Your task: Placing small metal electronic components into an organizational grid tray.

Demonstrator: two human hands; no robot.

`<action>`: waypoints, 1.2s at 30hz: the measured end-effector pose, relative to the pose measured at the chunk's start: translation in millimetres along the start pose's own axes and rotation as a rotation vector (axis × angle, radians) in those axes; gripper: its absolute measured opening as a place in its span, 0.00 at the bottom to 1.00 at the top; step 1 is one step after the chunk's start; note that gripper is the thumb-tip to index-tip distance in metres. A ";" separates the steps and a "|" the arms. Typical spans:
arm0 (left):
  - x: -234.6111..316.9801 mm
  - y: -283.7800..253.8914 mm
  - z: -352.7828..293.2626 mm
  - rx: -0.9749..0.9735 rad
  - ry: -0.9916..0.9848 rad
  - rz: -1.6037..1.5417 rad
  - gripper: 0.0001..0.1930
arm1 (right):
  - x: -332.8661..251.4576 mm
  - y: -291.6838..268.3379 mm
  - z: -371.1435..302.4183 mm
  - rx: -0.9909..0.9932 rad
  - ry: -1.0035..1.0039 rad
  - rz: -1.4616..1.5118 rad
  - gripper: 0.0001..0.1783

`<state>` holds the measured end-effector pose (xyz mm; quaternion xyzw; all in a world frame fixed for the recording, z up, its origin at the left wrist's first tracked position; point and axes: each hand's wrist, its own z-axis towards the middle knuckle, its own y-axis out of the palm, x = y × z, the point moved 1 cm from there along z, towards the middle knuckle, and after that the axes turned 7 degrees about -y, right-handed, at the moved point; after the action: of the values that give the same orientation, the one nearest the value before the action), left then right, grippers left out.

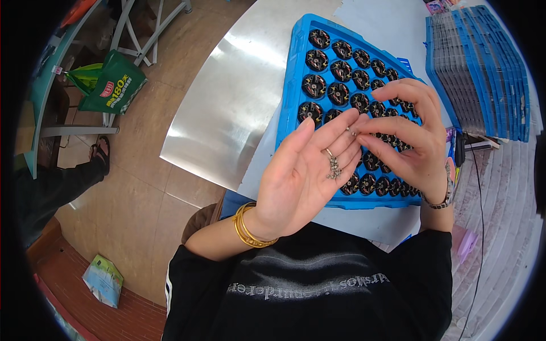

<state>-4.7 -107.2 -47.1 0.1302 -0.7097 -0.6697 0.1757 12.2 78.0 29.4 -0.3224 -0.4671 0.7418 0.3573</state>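
My left hand (307,165) lies palm up and open, its fingers stretched out. A small heap of tiny silvery metal parts (334,169) rests on its palm, by the base of the fingers; they look like screws, though too small to be sure. Over the left fingertips, my right hand (406,131) pinches a tiny metal part (354,133) between thumb and forefinger. Beneath both hands sits a blue plastic tray (289,85) holding rows of round black parts (314,85) with coppery and light details. My hands hide some of them.
To the right stands a tall stack of blue-edged trays (478,74), with a black cable (480,199) running nearby. A shiny metal sheet (219,108) covers the table's left side. Farther left are a green bag (114,82) and another person's sandalled foot (101,153).
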 end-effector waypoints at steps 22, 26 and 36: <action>-2.4 -5.3 1.7 -0.073 0.027 -0.074 0.38 | -0.2 6.0 -11.2 -0.041 0.145 0.097 0.09; -1.8 -3.4 1.8 -0.056 0.035 -0.057 0.37 | -1.4 4.5 -11.8 -0.064 0.120 0.066 0.10; -1.5 -2.3 0.8 0.003 0.002 0.053 0.37 | 17.7 7.4 -5.0 -0.132 0.194 0.249 0.07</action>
<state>-3.8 -106.0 -49.6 0.1122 -0.7137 -0.6637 0.1938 5.1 92.7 18.2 -0.4706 -0.4348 0.7134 0.2839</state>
